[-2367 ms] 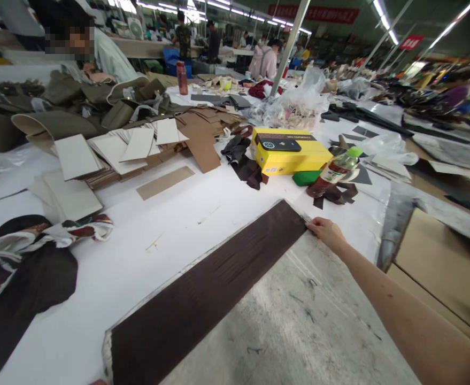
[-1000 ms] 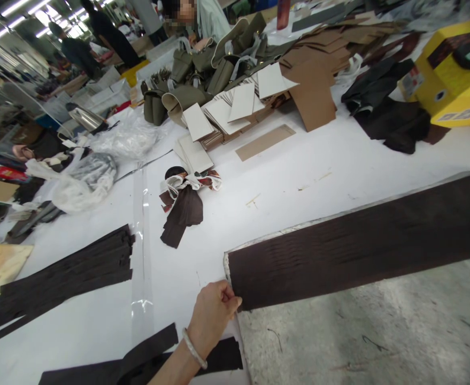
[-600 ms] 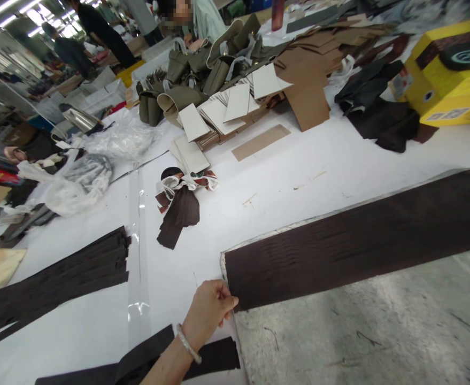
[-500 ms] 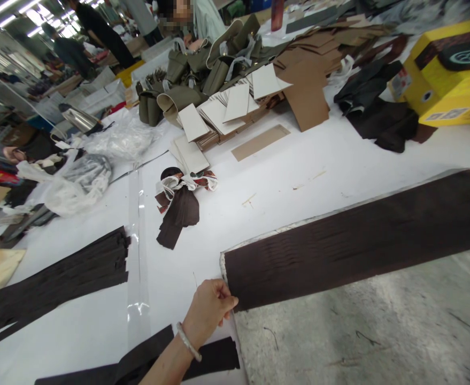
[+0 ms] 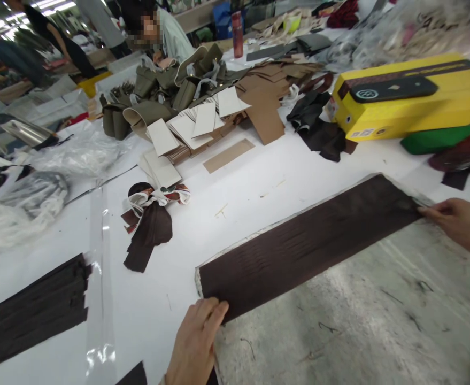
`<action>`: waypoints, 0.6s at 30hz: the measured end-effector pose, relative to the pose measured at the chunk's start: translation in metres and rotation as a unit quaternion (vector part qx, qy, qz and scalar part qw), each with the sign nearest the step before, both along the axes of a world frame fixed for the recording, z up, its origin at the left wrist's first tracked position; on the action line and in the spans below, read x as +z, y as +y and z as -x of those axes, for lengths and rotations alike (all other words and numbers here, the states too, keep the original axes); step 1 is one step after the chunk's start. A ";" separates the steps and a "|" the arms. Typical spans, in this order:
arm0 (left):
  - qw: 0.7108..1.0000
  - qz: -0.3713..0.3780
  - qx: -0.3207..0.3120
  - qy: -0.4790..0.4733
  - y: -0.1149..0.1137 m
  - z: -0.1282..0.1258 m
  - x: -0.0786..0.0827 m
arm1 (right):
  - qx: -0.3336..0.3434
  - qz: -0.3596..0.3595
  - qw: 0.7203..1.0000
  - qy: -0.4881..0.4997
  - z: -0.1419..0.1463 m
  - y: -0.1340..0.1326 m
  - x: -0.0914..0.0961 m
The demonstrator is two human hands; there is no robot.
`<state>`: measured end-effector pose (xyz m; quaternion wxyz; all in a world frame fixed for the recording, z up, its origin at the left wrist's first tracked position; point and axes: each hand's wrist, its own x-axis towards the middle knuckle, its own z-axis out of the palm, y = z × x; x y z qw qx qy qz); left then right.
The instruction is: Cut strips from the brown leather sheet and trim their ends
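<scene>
Has the strip (image 5: 299,251) lying along the far edge of the grey slab (image 5: 339,315) on the counter (image 5: 235,192) — pinches its right end in the right hand (image 5: 457,220), touches its near left corner with the left hand (image 5: 198,334) — cannot tell whether gripping.

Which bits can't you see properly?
In the head view:
Brown strip: its near left corner is hidden behind the left hand.
Right hand: everything past the wrist is cut off by the right edge.
Dark strips: their left ends are cut off by the left edge.
Yellow box: its small print is too blurred to read.
</scene>
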<state>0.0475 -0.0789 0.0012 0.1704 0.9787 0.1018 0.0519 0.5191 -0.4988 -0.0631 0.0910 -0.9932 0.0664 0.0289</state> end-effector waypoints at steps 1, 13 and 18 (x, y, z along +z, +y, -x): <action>0.998 -0.023 -0.053 -0.028 -0.001 0.003 -0.004 | -0.032 0.003 0.999 0.013 0.002 0.005 0.006; 0.983 -0.131 -0.092 -0.091 0.003 0.024 -0.041 | 0.142 0.061 0.984 -0.084 0.033 0.029 0.027; 0.980 -0.121 -0.110 -0.109 0.006 0.023 -0.041 | 0.131 0.038 0.978 -0.157 0.034 0.036 0.045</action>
